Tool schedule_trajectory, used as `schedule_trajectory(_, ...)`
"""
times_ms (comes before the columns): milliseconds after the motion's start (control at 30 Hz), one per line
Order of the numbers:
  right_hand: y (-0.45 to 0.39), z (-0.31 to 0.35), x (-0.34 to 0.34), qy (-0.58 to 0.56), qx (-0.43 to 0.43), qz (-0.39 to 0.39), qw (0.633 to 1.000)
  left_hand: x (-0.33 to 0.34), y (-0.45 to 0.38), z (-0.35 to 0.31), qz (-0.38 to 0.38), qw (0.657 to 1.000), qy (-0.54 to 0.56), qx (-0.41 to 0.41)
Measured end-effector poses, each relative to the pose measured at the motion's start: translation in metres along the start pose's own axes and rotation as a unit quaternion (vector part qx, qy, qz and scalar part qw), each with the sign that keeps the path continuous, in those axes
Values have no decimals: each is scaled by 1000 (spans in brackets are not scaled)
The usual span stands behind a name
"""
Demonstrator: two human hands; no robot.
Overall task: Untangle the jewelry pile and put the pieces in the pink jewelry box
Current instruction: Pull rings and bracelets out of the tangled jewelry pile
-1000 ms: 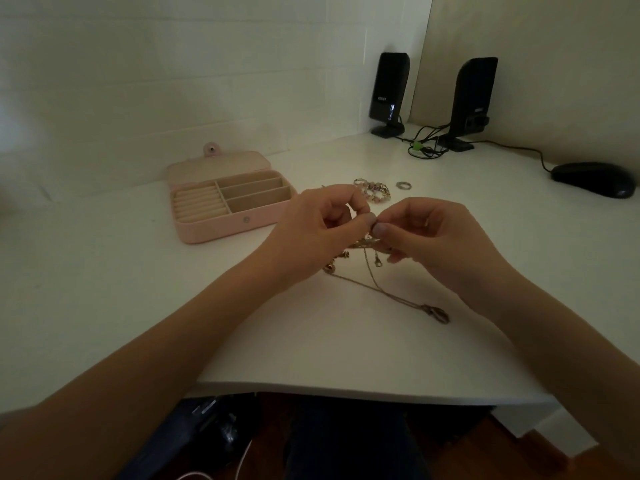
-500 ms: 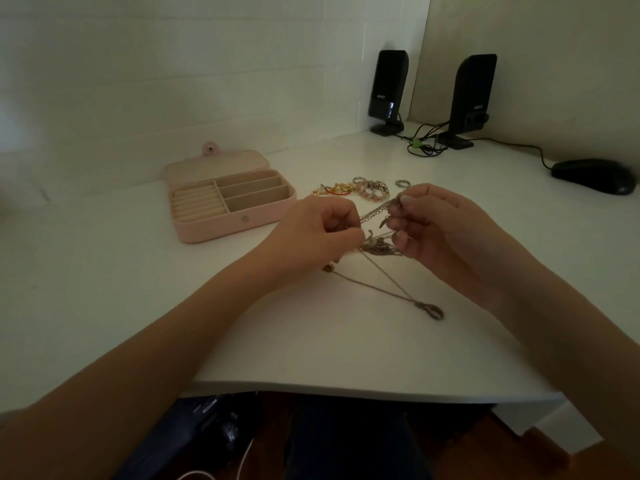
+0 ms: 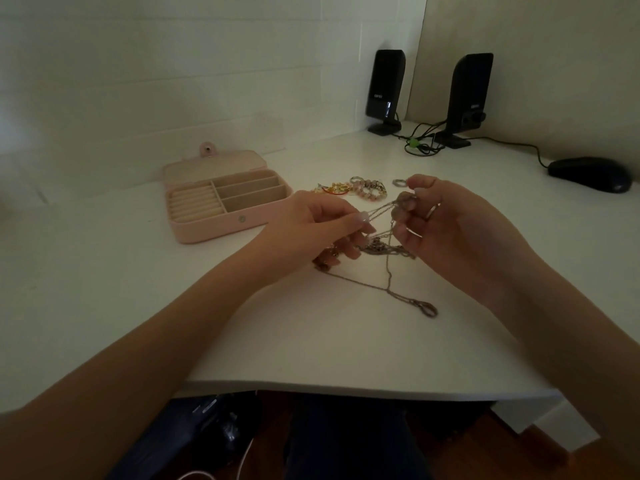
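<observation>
- Two hands work the chain tangle (image 3: 381,245) at mid-desk: the left hand (image 3: 311,230) pinches strands while the right hand (image 3: 446,220) pinches others, pulling them taut so the knots likely loosen.
- Loose chain with its clasp (image 3: 428,309) trails toward 6 o'clock.
- Open pink jewelry box (image 3: 207,233) waits at 10 o'clock on the desk (image 3: 104,289); sorted bracelets (image 3: 367,189) lie at 12.

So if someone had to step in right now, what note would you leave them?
Left hand pinches one chain strand; right hand pinches another, stretched between them.
The tangle hangs below the fingers; a long chain trails over the desk to its clasp.
Bracelets and a ring lie behind the hands.
The box is open; its compartments look empty.
Left: untangle, box everything.
</observation>
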State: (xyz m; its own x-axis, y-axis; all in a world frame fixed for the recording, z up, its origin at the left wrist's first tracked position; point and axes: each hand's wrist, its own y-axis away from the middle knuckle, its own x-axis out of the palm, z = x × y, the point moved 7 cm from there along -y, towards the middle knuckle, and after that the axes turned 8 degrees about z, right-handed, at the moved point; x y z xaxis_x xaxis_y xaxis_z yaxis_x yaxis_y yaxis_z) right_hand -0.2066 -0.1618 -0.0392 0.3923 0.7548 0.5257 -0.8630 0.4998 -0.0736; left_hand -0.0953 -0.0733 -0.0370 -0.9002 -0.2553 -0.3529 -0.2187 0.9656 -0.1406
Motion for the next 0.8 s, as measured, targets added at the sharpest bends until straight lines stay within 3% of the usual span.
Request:
schedule_trajectory(133,0,2,-1,120,-11,-12,993,-7,0,-2,-33,999,30,9)
schedule_trajectory(267,4,1,5,170,-20,48,984,-16,0,-5,-75,996,53,23)
schedule_trajectory(400,6,-1,8,359,-36,46,932,-23,-1,-5,-110,986,122,29)
schedule_trajectory(567,6,1,12,464,-64,25,883,-21,-2,-4,-100,980,170,27)
schedule_trajectory(667,5,0,12,488,-70,27,870,-21,-3,-4,-97,974,203,30)
schedule_trajectory(800,3,0,10,447,-65,20,892,-17,-5,0,-86,964,250,12)
